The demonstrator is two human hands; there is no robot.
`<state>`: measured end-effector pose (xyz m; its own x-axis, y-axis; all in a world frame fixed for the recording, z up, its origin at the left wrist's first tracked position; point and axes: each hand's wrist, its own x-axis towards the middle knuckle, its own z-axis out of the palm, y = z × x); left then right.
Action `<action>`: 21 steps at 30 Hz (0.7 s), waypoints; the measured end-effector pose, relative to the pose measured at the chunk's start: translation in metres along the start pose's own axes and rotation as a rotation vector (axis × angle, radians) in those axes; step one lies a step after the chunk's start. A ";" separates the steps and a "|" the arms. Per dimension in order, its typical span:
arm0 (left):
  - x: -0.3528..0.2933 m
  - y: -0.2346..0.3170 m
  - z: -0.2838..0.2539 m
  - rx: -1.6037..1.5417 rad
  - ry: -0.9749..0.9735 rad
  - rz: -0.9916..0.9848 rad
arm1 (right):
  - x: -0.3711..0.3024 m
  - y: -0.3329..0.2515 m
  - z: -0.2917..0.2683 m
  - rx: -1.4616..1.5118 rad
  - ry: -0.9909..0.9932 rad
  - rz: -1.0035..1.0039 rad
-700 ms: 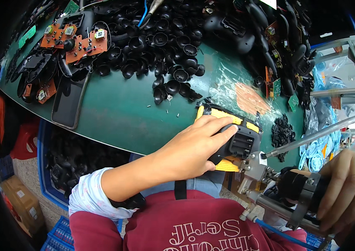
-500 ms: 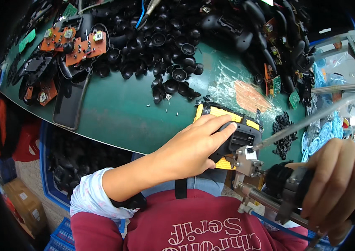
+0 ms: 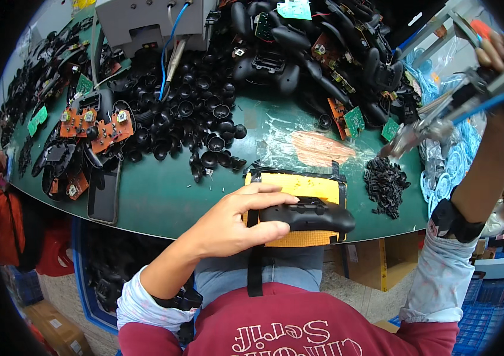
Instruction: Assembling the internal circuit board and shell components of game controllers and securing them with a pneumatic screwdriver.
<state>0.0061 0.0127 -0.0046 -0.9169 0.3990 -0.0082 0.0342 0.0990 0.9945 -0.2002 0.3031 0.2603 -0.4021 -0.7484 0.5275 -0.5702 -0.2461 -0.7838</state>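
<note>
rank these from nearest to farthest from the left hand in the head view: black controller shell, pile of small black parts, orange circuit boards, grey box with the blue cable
1. black controller shell, gripped by the left hand on the yellow pad.
2. pile of small black parts, right of the pad.
3. orange circuit boards, far left on the green table.
4. grey box with the blue cable, at the back.

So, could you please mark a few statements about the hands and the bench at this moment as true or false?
1. The left hand grips a black controller shell on a yellow pad. True.
2. The right hand rests flat on the green table. False: it is raised at the upper right, holding a metal tool.
3. A pile of small black parts lies right of the yellow pad. True.
4. The orange circuit boards lie right of the pad. False: they lie far left.
</note>
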 end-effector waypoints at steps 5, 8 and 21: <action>0.000 -0.014 0.011 -0.331 0.095 0.170 | -0.030 0.010 0.101 -0.708 0.869 -0.027; -0.001 -0.023 0.020 -0.442 0.175 0.167 | -0.156 0.051 0.132 -0.771 0.610 -0.129; 0.011 0.003 0.046 -0.032 0.511 0.281 | -0.172 0.113 0.253 -0.219 0.541 0.350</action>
<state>0.0148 0.0594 -0.0066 -0.9501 -0.0847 0.3003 0.2995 0.0222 0.9538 -0.0146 0.2483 -0.0018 -0.8585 -0.3340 0.3892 -0.4503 0.1277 -0.8837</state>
